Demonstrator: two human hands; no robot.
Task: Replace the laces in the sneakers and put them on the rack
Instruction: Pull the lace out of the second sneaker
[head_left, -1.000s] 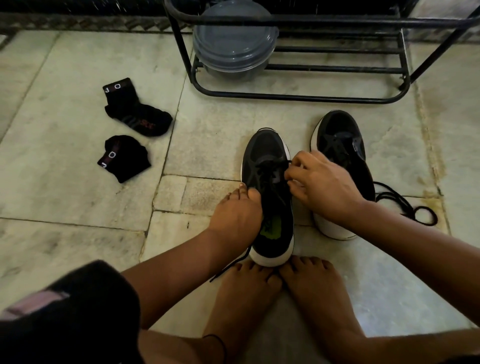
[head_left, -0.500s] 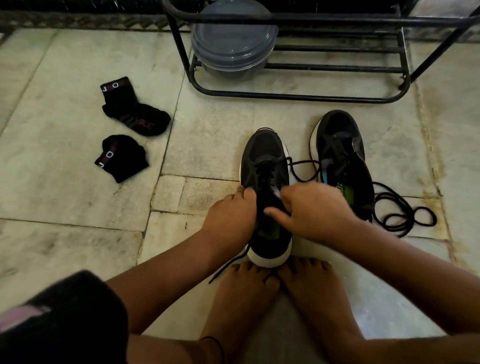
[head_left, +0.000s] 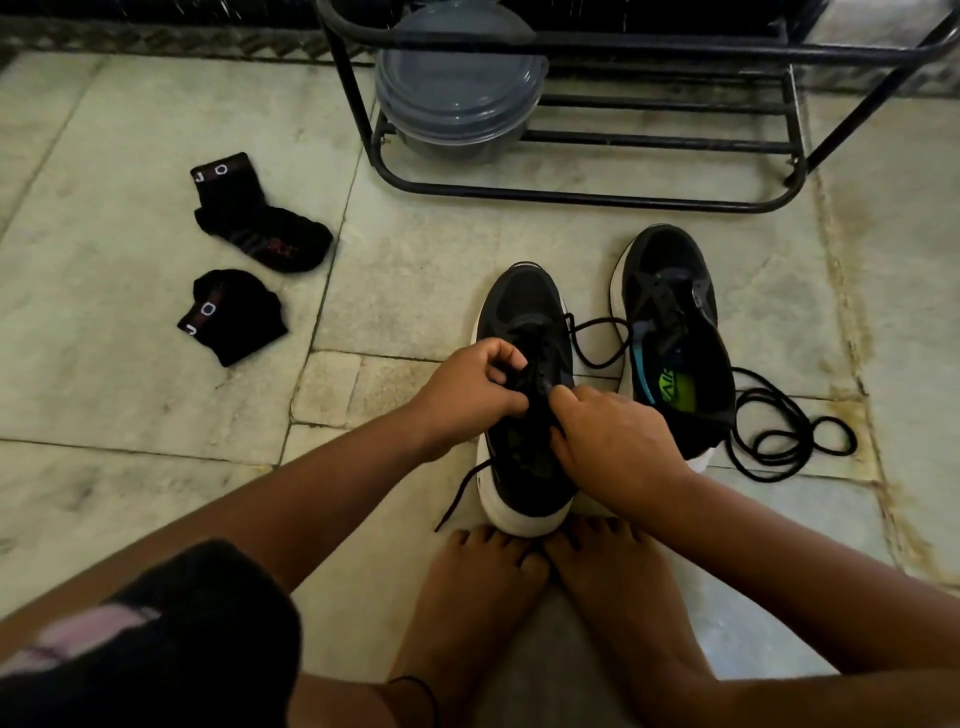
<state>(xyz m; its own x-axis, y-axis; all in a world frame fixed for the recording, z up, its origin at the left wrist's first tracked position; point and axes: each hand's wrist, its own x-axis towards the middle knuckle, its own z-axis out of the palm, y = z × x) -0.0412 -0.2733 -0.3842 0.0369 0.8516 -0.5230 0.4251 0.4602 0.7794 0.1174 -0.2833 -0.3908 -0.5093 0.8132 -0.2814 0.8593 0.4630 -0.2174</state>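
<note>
Presently: near sneaker (head_left: 524, 332) at centre, heel against my toes; my left hand (head_left: 470, 387) and right hand (head_left: 613, 441) both pinch its black lace (head_left: 597, 343). Second sneaker (head_left: 675, 332) just beside at 3 o'clock, loose lace (head_left: 779, 436) coiled beyond. Open stone floor (head_left: 130, 389) at 9 o'clock. Rack (head_left: 597, 195) at 12 o'clock, plastic container (head_left: 457, 98) on it. Socks (head_left: 260, 223) at 10 o'clock.

A home entryway. A pale, stained stone-tile floor (head_left: 130, 415) carries a black tubular metal shoe rack (head_left: 571, 195) holding a grey lidded plastic tub (head_left: 457, 98). Two black ankle socks (head_left: 260, 234) lie nearby.
</note>
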